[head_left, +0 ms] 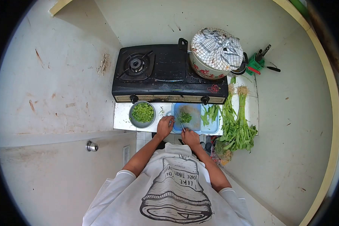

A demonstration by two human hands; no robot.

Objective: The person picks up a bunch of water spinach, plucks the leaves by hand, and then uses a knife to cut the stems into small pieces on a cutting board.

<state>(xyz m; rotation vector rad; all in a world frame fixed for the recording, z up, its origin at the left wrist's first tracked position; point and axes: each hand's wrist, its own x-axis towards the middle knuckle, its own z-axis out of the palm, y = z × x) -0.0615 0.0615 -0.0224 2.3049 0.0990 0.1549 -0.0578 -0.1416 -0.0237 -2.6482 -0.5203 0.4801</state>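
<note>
My right hand [191,137] is wrapped round the handle of a knife [179,120], whose blade points up and left over the blue cutting board [196,127]. Chopped greens [185,117] lie on the board beside the blade. At the board's left edge is my left hand [165,126], its fingers drawn together; what they hold, if anything, is too small to tell. Uncut green leaves [211,114] rest on the right part of the board. Left of my left hand, a grey bowl [153,121] holds more chopped greens [142,112].
Behind the board stands a black gas stove [169,84] with a cloth-covered pot [205,69] on its right side. Bunches of leafy greens [243,133] hang over the counter's right edge. A green basket [251,66] with utensils sits at the back right. Walls enclose both sides.
</note>
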